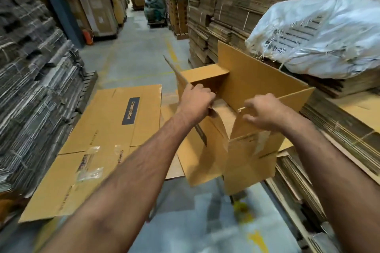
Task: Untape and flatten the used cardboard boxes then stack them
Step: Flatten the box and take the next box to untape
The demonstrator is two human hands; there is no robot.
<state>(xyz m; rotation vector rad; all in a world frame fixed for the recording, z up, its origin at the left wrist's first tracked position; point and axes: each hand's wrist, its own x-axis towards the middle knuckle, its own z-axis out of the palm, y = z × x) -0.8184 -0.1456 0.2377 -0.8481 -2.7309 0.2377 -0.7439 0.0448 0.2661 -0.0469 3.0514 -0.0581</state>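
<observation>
An open brown cardboard box (257,80) is held up in front of me, its flaps spread and its near wall split down a vertical seam. My left hand (195,98) grips the upper edge of the near left panel. My right hand (265,112) pinches the top edge of the near right panel beside the split. A flattened box (98,146) with a dark label and bits of clear tape lies on the floor to the left.
Tall stacks of bundled flat cardboard (30,80) line the left side. More stacks (226,6) stand on the right, with a white woven sack (320,33) on top. A concrete aisle (139,51) runs ahead, with a green trolley load (154,10) far down it.
</observation>
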